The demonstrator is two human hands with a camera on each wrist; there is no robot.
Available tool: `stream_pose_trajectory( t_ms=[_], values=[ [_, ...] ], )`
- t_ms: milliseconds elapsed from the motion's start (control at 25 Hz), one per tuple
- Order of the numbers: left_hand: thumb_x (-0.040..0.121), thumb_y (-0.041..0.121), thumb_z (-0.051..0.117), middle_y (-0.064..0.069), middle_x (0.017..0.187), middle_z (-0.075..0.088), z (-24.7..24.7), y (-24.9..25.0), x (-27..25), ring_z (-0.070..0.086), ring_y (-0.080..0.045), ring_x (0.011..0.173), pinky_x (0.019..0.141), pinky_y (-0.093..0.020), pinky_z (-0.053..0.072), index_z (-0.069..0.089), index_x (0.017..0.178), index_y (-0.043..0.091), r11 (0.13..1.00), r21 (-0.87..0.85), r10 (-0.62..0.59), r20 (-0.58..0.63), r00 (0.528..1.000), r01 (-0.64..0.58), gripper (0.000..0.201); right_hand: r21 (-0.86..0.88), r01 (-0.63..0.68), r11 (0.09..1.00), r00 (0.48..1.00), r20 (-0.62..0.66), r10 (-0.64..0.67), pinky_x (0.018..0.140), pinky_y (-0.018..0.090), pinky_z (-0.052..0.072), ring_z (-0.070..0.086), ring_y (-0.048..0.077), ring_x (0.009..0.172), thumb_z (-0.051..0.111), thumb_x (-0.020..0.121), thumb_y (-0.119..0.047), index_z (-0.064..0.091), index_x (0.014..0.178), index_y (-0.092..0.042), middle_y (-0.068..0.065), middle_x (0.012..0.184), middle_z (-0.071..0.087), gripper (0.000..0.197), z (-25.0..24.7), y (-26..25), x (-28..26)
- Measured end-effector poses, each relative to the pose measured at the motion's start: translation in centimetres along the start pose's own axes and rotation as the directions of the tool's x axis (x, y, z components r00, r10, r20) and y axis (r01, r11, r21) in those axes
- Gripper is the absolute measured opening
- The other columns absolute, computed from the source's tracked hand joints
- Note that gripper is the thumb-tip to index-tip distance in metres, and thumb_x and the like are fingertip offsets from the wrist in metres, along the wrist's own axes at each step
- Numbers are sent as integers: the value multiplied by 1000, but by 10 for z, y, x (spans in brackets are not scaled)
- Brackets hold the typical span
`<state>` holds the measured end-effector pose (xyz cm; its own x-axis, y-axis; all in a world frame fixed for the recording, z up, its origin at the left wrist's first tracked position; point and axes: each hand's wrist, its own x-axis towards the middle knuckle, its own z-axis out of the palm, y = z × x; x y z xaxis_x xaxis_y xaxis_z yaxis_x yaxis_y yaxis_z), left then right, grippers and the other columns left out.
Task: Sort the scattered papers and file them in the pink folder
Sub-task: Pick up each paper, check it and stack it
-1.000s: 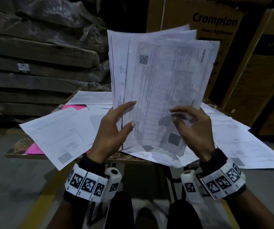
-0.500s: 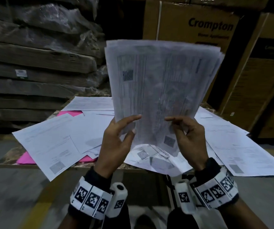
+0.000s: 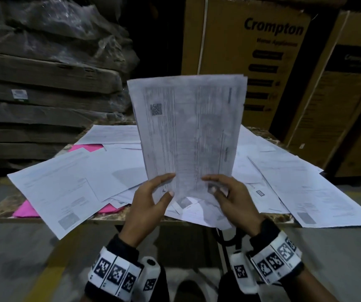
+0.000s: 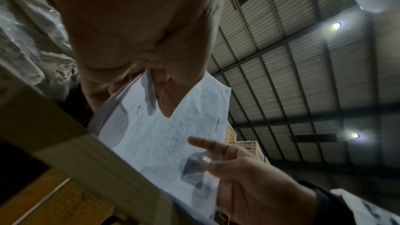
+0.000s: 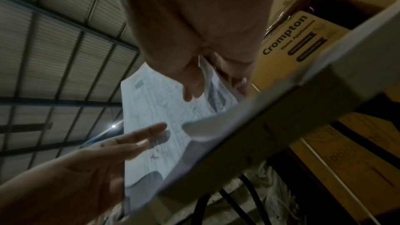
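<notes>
Behind your work stands a wall of stacked cardboard boxes (image 3: 247, 51) printed "Crompton", with wrapped flat bundles (image 3: 44, 68) piled to your left. In front of you sits the table (image 3: 3, 211), its top buried under scattered papers (image 3: 66, 188) that overlap one another and hang over the near edge on both sides. The pink folder (image 3: 26, 209) lies flat beneath those sheets on the left half of the table; only its near-left corner, a strip at the near edge and a patch farther back show. Above the middle of the table you hold a stack of papers (image 3: 188, 131) upright, printed side toward you, the edges fairly well squared. Your left hand (image 3: 148, 205) grips the stack's lower left part: the thumb presses on the front sheet while the fingers reach round behind, as the left wrist view confirms. Your right hand (image 3: 232, 200) pinches the lower right part the same way, thumb on the front, fingers curled at the back and the edge. The two hands are close together but not touching. Both wrists carry bands with black-and-white markers (image 3: 114, 273). The print on the sheets is too blurred to read.
</notes>
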<state>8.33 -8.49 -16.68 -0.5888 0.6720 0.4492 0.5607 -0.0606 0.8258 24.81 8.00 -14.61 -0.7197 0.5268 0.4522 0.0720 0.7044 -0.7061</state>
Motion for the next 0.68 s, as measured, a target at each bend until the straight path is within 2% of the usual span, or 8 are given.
stream_pose_trajectory(
  t_ms=[80, 160, 320, 400, 480, 520, 600, 680],
  values=[
    [92, 18, 69, 21, 128, 59, 2, -1, -5, 48, 18, 118, 93, 0, 35, 62, 128, 33, 1000, -3, -2, 64, 998, 3, 39, -65, -2, 998, 997, 82, 7, 91, -1, 38, 55, 11, 116, 55, 94, 3, 66, 117, -31, 1, 123, 62, 42, 7, 5, -5],
    [91, 22, 71, 14, 129, 62, 3, 1, -9, 51, 13, 119, 94, -1, 36, 62, 128, 37, 1000, -1, -4, 83, 997, 4, 41, -75, 30, 997, 1000, 1, -30, 88, -1, 39, 59, 15, 109, 52, 91, 10, 68, 112, -29, 3, 117, 66, 48, 7, 5, -5],
    [91, 23, 71, 10, 129, 54, -5, 12, -7, 49, 13, 118, 99, -14, 45, 64, 124, 38, 1000, -5, 27, 23, 999, -27, 37, -46, 34, 998, 985, -167, -41, 88, 0, 41, 62, 5, 101, 50, 89, 15, 75, 102, -24, -4, 108, 70, 48, -13, -15, 8],
    [91, 25, 71, 11, 141, 42, -14, 21, -4, 43, 18, 120, 97, -16, 48, 66, 122, 38, 999, -21, 23, -44, 999, -24, 34, -88, 61, 994, 980, -182, -76, 83, 1, 45, 62, -7, 92, 51, 86, 17, 77, 99, -17, -6, 101, 72, 45, -26, -23, 14],
    [89, 23, 73, 10, 153, 28, -27, 28, -1, 40, 16, 124, 96, -15, 47, 67, 120, 38, 1000, -11, 23, -120, 993, -24, 35, -129, 91, 987, 985, -137, -109, 77, 4, 50, 62, -16, 85, 53, 84, 20, 78, 95, -16, -7, 93, 72, 45, -42, -28, 18],
    [89, 24, 74, 8, 158, 20, -33, 32, 0, 37, 6, 133, 101, -21, 46, 67, 119, 40, 1000, 14, 19, -152, 988, -17, 35, -140, 86, 986, 991, -86, -99, 76, 6, 52, 62, -16, 84, 53, 84, 20, 78, 93, -17, -6, 91, 73, 46, -50, -31, 19],
    [87, 33, 75, 8, 164, 5, -44, 39, 2, 19, -17, 148, 113, -36, 34, 66, 119, 43, 994, 113, 25, -187, 982, -3, 34, -144, 74, 987, 996, 51, -67, 69, 5, 49, 64, -12, 82, 53, 86, 20, 79, 90, -16, -2, 93, 75, 45, -64, -36, 18],
    [86, 47, 73, 10, 165, -7, -51, 44, 0, 0, -20, 151, 116, -44, 22, 67, 117, 44, 977, 215, 56, -213, 976, -9, 31, -128, 75, 989, 983, 176, -52, 67, 10, 52, 66, -2, 83, 52, 86, 20, 81, 90, -15, -1, 95, 75, 45, -72, -41, 14]
  ],
)
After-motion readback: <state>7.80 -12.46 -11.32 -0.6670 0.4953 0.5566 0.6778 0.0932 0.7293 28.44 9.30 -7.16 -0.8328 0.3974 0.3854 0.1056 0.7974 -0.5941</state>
